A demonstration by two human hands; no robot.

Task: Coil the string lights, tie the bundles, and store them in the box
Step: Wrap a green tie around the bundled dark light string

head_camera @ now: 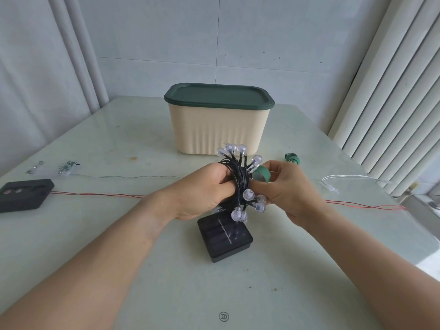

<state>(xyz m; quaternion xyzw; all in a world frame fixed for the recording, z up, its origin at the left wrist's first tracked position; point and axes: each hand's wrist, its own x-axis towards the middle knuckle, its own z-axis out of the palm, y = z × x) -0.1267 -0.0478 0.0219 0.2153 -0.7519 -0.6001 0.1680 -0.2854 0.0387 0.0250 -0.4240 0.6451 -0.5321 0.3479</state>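
Head view: your left hand (204, 186) clamps the coiled black-wired string lights with clear globe bulbs (240, 179) so the loops hold. Your right hand (288, 186) pinches the green strap tie (261, 175) against the coil, ready for wrapping.

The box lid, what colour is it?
Dark green lid, on a cream box; head view.

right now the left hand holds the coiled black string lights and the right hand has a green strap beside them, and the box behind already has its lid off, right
Not quite: the head view shows the dark green lid still on the cream box. The rest holds: the left hand holds the coiled black string lights, and the right hand holds a green strap beside them.
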